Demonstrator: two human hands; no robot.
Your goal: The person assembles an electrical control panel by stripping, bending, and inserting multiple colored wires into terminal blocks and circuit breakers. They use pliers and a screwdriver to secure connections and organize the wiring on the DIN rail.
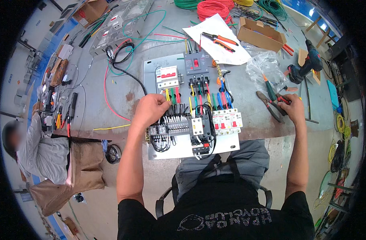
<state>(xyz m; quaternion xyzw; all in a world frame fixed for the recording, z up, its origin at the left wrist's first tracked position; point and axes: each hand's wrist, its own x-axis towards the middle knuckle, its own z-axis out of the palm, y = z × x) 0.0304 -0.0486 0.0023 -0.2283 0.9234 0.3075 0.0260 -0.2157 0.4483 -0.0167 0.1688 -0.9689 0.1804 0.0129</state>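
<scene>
A metal mounting plate [153, 71] carrying wired electrical parts lies in front of me, overhanging the table's near edge. My left hand [152, 110] is closed in a pinch over its left side, beside the black wires [179, 109] above a terminal block [178, 127]. What sits between those fingertips is too small to tell. Higher up are a small breaker with red switches [168, 75] and a larger grey breaker [196, 63]. A contactor [197, 126] and more small breakers [227, 122] line the lower part. To the right, my right hand [294, 109] is closed on the handle of dark-jawed pliers [266, 102].
A green-handled screwdriver [270, 90], plastic bag [267, 66] and cordless drill [306, 66] lie at right. Orange-handled wire strippers [220, 40] rest on white paper [235, 57]. Behind are a cardboard box [260, 34] and wire coils [215, 10]. Another person [47, 148] sits at left.
</scene>
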